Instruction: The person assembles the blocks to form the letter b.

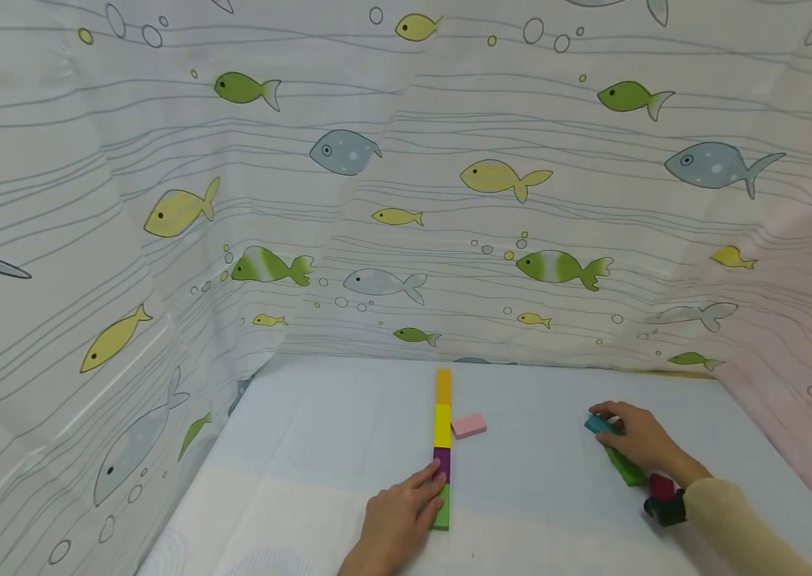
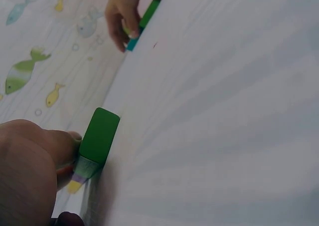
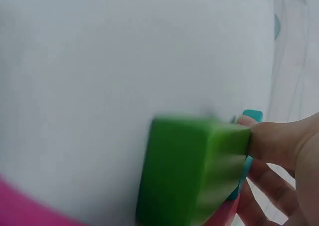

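My left hand [image 1: 406, 512] lies along a straight row of blocks, its fingertips touching the purple block [image 1: 442, 462] and the near green block [image 1: 443, 514]. Farther up the row are a yellow block [image 1: 442, 426] and an orange block [image 1: 444, 386]. Over on the right, my right hand [image 1: 639, 436] grips a turquoise block [image 1: 598, 424], partly hidden by its fingers. Another green block [image 1: 624, 466] lies just below that hand; in the right wrist view, the thumb overlaps this green block [image 3: 174, 171].
A pale pink block [image 1: 469, 426] lies right of the yellow one. Beside the right wrist is a dark pink block [image 1: 662, 487], close to the black wrist camera [image 1: 667, 510]. Fish-patterned sheets [image 1: 406, 248] hang behind and along both sides of the white table [image 1: 535, 512].
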Tool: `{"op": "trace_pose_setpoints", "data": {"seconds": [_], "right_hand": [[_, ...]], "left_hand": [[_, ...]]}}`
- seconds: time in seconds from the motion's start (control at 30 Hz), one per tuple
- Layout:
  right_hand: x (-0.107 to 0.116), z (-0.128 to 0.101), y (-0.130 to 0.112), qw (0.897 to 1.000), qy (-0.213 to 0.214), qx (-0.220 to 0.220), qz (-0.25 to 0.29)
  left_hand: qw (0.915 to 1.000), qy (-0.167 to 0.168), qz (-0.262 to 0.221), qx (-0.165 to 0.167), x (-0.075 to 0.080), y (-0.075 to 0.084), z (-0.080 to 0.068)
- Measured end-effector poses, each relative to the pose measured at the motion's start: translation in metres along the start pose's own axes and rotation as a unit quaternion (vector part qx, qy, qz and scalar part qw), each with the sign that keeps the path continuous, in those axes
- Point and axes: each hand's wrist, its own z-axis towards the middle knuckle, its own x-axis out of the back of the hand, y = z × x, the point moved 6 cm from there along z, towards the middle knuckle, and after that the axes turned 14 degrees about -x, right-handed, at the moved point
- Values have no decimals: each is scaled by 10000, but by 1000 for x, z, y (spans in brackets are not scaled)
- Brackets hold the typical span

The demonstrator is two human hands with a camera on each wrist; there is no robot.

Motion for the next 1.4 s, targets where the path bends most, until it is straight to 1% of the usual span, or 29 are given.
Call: {"op": "trace_pose_setpoints", "data": {"seconds": [0.13,0.23,0.33,0.5,0.6,0.8,1.07,1.27,1.4], "right_hand": [[-5,-6,-12,9997,-104,206,71],[-8,-11,-19,9993,-206,311,15],[-7,-17,-24,9991,-294,314,27],[-4,-22,-24,9992,-324,212,11],[-3,-23,-23,9995,-238,224,-8],[-7,-22,-18,9995,-108,219,-177],[-12,-20,-17,9987,-132,339,-347],[-10,-23,-21,9987,-323,356,-192],[-8,-28,-23,9982,-536,237,-144]], "left_hand": [[10000,27,12,-3,0,0,-1],[10000,39,20,25,-2,0,-2],[10000,34,14,42,-3,0,-2],[9999,84,53,-74,0,0,-2],[9997,172,71,-151,1,0,-1],[9997,198,9,-135,0,0,-1],[9991,332,112,-239,2,1,-1],[9989,358,128,-272,2,0,-1],[9987,377,189,-294,1,0,-1]]}}
